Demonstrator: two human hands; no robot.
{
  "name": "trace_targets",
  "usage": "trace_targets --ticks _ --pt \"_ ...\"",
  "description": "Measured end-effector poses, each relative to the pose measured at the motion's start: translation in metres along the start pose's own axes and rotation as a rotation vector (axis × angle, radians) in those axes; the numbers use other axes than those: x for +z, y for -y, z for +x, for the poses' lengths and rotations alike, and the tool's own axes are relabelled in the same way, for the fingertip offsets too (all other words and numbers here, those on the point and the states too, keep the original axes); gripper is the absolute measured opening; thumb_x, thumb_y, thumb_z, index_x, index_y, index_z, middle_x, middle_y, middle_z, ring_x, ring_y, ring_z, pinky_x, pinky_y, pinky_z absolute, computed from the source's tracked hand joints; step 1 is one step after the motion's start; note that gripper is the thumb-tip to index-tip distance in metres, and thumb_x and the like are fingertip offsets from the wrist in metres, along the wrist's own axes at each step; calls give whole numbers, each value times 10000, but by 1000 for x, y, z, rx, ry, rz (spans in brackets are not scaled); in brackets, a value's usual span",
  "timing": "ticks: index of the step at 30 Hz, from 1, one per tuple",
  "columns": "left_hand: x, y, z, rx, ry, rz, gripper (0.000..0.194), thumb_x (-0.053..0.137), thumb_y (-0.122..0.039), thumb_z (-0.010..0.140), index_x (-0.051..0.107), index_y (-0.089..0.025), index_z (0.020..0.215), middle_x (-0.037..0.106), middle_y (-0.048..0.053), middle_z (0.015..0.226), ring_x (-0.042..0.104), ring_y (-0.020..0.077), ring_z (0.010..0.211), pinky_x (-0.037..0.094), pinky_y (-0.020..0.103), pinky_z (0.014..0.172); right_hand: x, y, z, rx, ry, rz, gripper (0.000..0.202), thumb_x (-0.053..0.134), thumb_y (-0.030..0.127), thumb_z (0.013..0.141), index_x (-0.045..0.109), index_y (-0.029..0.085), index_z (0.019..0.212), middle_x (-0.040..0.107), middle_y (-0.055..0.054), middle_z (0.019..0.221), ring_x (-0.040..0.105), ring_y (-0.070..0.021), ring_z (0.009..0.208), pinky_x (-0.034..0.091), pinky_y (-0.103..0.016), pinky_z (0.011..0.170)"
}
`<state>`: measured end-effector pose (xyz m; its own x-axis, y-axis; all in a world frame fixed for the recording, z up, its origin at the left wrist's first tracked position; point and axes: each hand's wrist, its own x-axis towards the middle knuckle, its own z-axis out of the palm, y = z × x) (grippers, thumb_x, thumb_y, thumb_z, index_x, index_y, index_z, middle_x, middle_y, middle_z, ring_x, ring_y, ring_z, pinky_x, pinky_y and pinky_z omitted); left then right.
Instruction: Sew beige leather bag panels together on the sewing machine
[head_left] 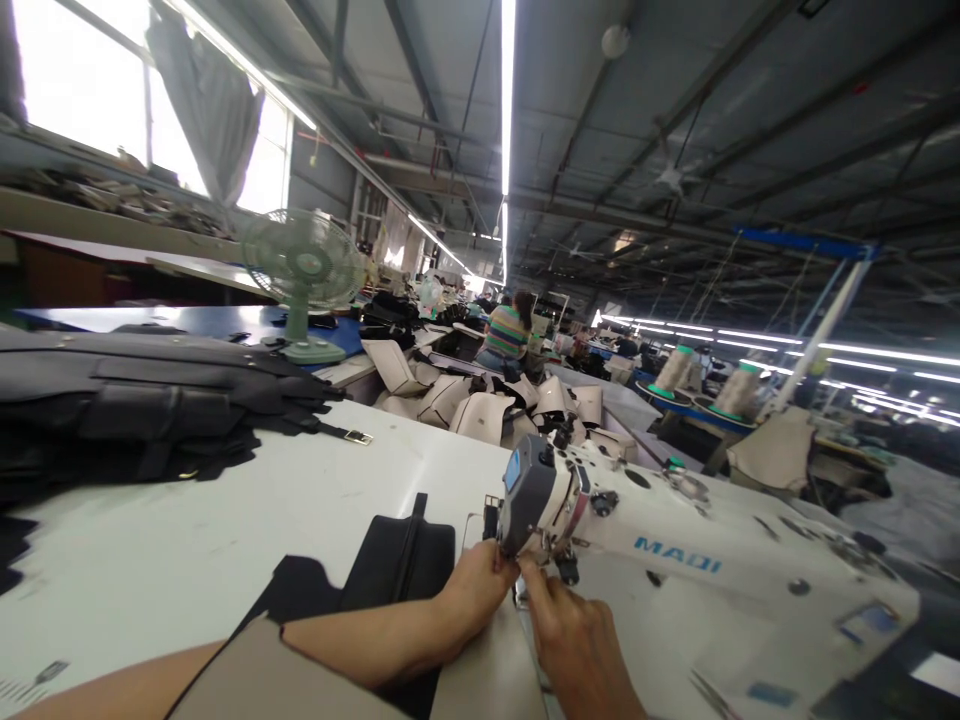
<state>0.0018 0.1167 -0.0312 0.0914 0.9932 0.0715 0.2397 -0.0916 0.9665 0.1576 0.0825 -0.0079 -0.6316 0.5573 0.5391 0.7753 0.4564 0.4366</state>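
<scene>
Both hands' fingers [517,572] pinch at the needle of the "MAQI" sewing machine [675,540].

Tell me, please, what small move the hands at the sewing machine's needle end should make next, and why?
Probably ease the thread through at the needle: both the left hand and right hand pinch right under the sewing machine head, while the black piece lies off to the left, not yet under it.
</scene>
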Motion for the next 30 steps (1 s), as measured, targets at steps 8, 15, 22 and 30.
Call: trace_targets --ticks 8,15,22,30 --pt "-10 -9 -19 202 17 259 219 429 -278 879 513 -160 715 548 7 659 519 160 648 374 247 569 3 -16 -24 -132 -168 266 437 308 20 877 523 129 1241 676 -68 767 636 -163 545 422 -232 456" --pt "-39 -39 -59 919 434 783 166 528 -121 807 576 -194 948 642 34 935 590 190 777 426 276 665 8 5 -24 593 366 1348 570 422 657 892 640 134 957 630 -45 666 556 -127 403 360 -188 342" --pt "-38 -52 -56 760 440 595 382 562 -115 858 493 -216 1220 608 58 1163 586 170 1039 455 235 875 -4 -1 -22 702 521 1661 681 569 809 652 565 130 718 477 19 487 414 -75 355 271 -165 344" --pt "-36 -18 -25 531 248 674 177 520 -140 891 668 -197 812 662 -4 788 627 120 740 461 185 687 -4 -13 -41 697 563 1393 463 460 547 887 639 129 804 583 -4 577 523 -94 368 297 -151 324"
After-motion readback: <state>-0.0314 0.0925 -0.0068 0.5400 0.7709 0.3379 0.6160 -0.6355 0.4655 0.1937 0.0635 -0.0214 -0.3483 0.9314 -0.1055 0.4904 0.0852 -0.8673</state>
